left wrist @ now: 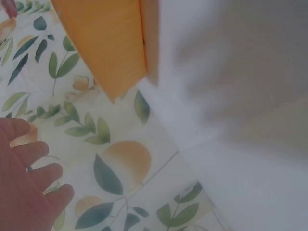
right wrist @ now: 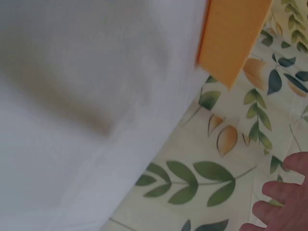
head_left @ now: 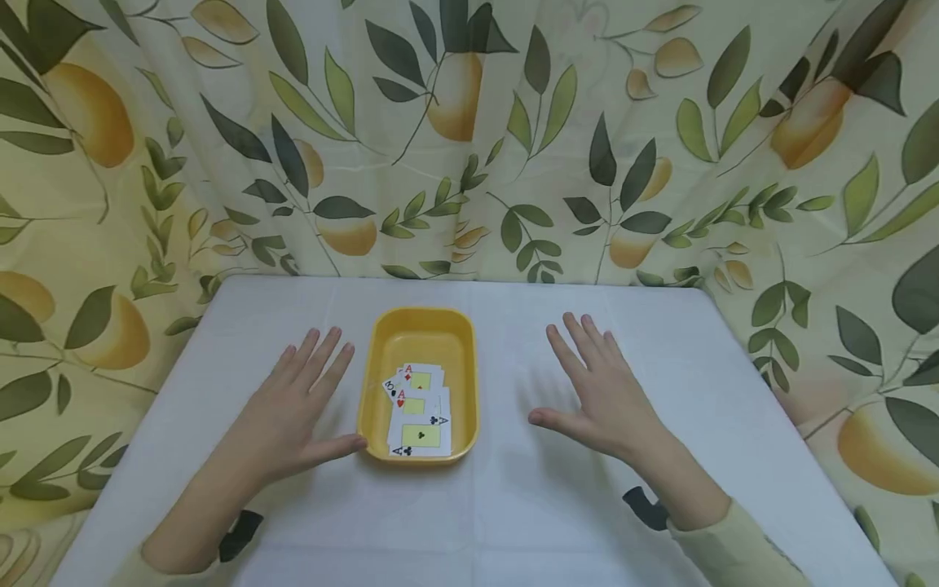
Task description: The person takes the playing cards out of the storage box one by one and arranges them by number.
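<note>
A yellow plastic tray stands on the white table, left of its middle. Several playing cards, aces among them, lie face up and overlapping in its near half. My left hand is spread out left of the tray, its thumb tip right at the tray's near left corner in the head view. Over the table to the right, my right hand has its fingers spread, apart from the tray, with a shadow below. Both hands hold nothing. Each wrist view shows the tray's orange-yellow side wall and straight fingertips at a lower corner.
A white cloth covers the table, whose far edge meets a curtain printed with fruit and leaves. The same print hangs along both sides. A dark band shows at the left wrist and another dark band at the right.
</note>
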Tool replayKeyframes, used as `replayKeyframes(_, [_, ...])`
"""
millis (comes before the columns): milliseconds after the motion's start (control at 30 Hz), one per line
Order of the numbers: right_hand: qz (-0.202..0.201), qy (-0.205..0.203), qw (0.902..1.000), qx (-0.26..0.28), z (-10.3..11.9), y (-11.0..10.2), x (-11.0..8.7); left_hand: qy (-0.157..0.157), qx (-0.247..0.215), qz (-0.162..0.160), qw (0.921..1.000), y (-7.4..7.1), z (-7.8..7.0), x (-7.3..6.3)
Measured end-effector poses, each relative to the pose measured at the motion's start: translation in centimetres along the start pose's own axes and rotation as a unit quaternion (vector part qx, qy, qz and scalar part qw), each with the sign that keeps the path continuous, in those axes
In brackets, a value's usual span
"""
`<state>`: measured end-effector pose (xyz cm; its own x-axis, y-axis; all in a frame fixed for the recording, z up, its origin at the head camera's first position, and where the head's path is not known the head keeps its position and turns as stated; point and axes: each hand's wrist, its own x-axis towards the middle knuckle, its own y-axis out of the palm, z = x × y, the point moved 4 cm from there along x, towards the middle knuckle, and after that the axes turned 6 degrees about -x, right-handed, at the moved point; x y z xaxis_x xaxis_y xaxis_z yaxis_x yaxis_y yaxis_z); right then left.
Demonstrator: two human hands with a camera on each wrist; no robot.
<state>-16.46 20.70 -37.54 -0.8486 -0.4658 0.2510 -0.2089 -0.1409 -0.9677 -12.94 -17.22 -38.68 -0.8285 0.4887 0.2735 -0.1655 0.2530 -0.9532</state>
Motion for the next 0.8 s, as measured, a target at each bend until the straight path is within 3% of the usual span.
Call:
replayKeyframes(233, [0.046,0.001,0.9989,0.006,2.7,0.9,1.2,-0.015,-0.004,0.022,0.9996,0.9,-0.4,-0.1])
replayKeyframes(367, [0.079,-0.049,0.9954,0.023,6.6,2.4,2.6,-0.024,-0.011,0.047,0.9986,2.4,-0.4,-0.1])
replayKeyframes(500, [0.121,-0.106,0.9858,0.047,10.5,4.4,4.9,-0.023,-0.034,0.073,0.9965,4.0,-0.3,0.3])
replayKeyframes(633, [0.176,-0.133,0.9753,0.005,12.9,6.2,7.2,-0.019,-0.06,0.078,0.9949,5.2,-0.3,0.9])
replayKeyframes(800, [0.232,-0.14,0.9611,-0.055,14.1,8.2,8.2,-0.038,-0.083,0.1,0.9907,6.5,-0.4,1.4])
